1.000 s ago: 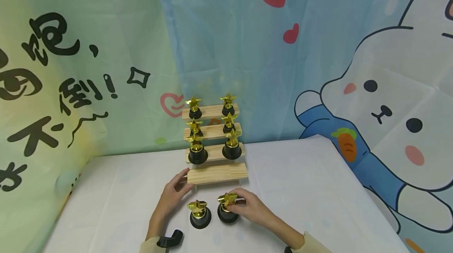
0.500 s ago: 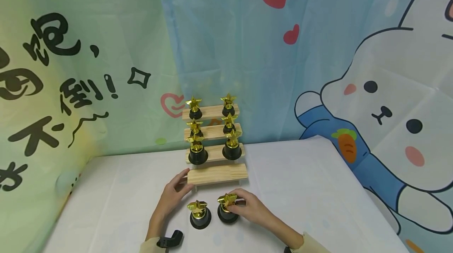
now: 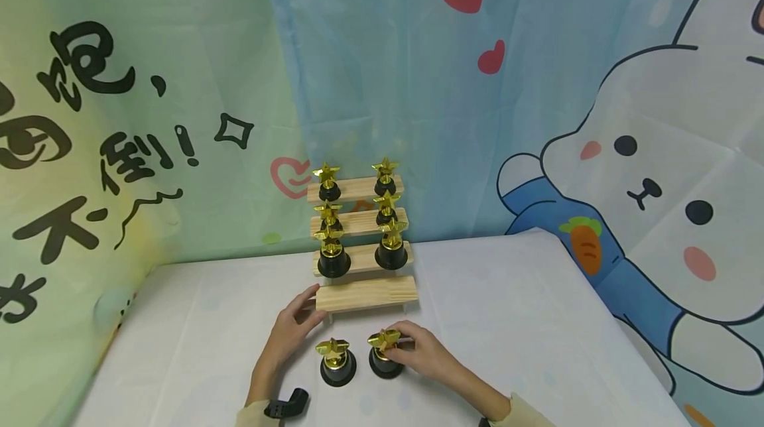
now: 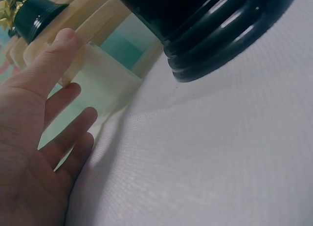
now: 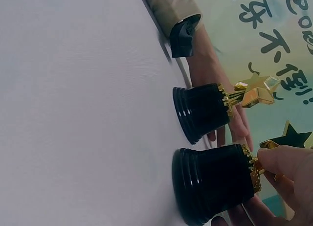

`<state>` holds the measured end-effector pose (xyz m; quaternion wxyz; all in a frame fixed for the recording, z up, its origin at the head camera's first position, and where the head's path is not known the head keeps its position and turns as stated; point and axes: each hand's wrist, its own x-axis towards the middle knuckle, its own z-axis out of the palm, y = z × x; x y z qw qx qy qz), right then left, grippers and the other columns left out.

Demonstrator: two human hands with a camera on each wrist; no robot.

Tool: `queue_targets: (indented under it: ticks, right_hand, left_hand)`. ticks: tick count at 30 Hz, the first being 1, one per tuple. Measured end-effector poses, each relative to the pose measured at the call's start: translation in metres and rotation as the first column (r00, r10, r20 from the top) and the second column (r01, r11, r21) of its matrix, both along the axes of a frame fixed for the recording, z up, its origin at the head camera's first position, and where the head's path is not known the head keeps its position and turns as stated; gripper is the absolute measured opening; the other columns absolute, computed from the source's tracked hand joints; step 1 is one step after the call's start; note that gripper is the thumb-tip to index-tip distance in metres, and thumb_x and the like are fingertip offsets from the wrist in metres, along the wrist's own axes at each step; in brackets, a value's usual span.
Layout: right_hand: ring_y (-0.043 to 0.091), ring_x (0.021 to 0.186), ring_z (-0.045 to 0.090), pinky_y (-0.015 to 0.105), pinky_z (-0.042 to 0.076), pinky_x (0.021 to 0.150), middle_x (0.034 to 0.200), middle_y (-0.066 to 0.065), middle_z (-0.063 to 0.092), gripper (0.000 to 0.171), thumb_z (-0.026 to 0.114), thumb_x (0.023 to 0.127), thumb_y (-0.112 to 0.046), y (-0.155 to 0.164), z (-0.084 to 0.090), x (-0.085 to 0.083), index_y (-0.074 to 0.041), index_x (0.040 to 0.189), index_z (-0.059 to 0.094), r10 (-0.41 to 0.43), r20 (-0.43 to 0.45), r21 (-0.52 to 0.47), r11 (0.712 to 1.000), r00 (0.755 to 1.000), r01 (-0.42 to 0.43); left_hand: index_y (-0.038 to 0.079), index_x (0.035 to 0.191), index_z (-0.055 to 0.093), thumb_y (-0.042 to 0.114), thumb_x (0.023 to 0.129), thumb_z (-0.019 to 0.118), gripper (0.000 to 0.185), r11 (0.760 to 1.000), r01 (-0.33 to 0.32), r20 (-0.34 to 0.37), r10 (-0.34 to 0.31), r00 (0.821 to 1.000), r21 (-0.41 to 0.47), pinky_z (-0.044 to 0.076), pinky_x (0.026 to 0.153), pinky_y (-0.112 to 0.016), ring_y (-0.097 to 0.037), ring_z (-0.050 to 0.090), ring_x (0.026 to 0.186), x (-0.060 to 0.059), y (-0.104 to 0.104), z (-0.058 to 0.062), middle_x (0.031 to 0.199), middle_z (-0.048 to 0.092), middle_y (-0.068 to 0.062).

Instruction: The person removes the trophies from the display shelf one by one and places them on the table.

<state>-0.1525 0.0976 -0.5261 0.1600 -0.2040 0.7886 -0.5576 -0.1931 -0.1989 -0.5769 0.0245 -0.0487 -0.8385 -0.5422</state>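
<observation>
In the head view my right hand (image 3: 424, 349) pinches a small star trophy (image 3: 384, 366) by its gold stem, below the star. Its black base (image 5: 215, 184) stands upright close over the white cloth in the right wrist view. A second star trophy (image 3: 337, 367) stands just to its left, untouched. My left hand (image 3: 290, 327) holds the left end of the lowest plank of a stepped wooden display stand (image 3: 367, 293). In the left wrist view its thumb (image 4: 54, 59) lies against the plank's edge, with the other fingers spread below.
Six-odd places aside, several matching star trophies (image 3: 390, 251) stand in pairs on the stand's upper three steps. A white cloth covers the table (image 3: 507, 321). Behind it hangs a printed backdrop (image 3: 382, 82) with a cartoon rabbit.
The right hand and its trophy have shifted very slightly to the right. The left hand, the stand and the other trophies have kept their places.
</observation>
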Motion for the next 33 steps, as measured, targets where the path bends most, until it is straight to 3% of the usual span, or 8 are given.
queue_targets:
  ticks: [6,15,22,31,33]
  right_hand:
    - [0.019,0.103,0.064,0.024,0.056,0.085,0.114,0.018,0.062,0.028,0.069,0.089,-0.014,0.001,-0.006,0.000,0.000,0.113,0.064,0.008,0.017,-0.014,1.000,1.000,-0.007]
    - [0.007,0.100,0.063,0.022,0.056,0.085,0.115,0.019,0.062,0.029,0.069,0.090,-0.016,0.002,-0.009,0.002,0.000,0.113,0.063,0.018,-0.002,-0.030,0.999,1.000,-0.018]
    - [0.014,0.102,0.064,0.026,0.056,0.086,0.116,0.020,0.061,0.029,0.068,0.090,-0.015,0.003,-0.009,0.003,0.000,0.114,0.063,0.018,0.001,-0.037,0.999,1.000,-0.018]
    - [0.020,0.102,0.064,0.018,0.055,0.083,0.115,0.018,0.061,0.032,0.068,0.090,-0.016,0.000,-0.011,0.006,0.000,0.117,0.063,-0.012,-0.012,-0.016,1.000,1.000,0.012]
    - [0.016,0.101,0.063,0.018,0.054,0.083,0.115,0.017,0.062,0.032,0.069,0.089,-0.017,0.000,-0.013,0.006,-0.002,0.117,0.063,-0.019,-0.022,-0.001,1.000,1.000,0.019]
  left_hand:
    - [0.018,0.142,0.050,0.038,0.083,0.075,0.067,1.000,-0.005,0.006,0.005,1.000,0.003,0.049,0.104,-0.040,-0.024,0.059,0.124,0.000,0.000,0.000,0.144,0.053,-0.003]
    - [0.018,0.142,0.049,0.040,0.083,0.074,0.068,1.000,-0.010,0.014,0.010,1.000,-0.003,0.050,0.103,-0.041,-0.024,0.060,0.123,0.000,0.000,0.002,0.144,0.053,-0.003]
    - [0.019,0.142,0.050,0.040,0.083,0.074,0.067,1.000,-0.009,0.019,0.009,1.000,-0.004,0.050,0.102,-0.038,-0.022,0.060,0.123,0.000,0.001,0.001,0.144,0.053,-0.002]
    - [0.018,0.142,0.050,0.040,0.083,0.074,0.068,1.000,-0.007,0.010,0.007,1.000,-0.013,0.051,0.100,-0.036,-0.022,0.061,0.122,0.000,0.000,0.001,0.144,0.054,-0.002]
    - [0.018,0.142,0.049,0.039,0.083,0.074,0.068,1.000,-0.006,0.007,0.006,1.000,-0.014,0.051,0.101,-0.037,-0.022,0.060,0.122,0.000,0.000,0.000,0.144,0.053,-0.002]
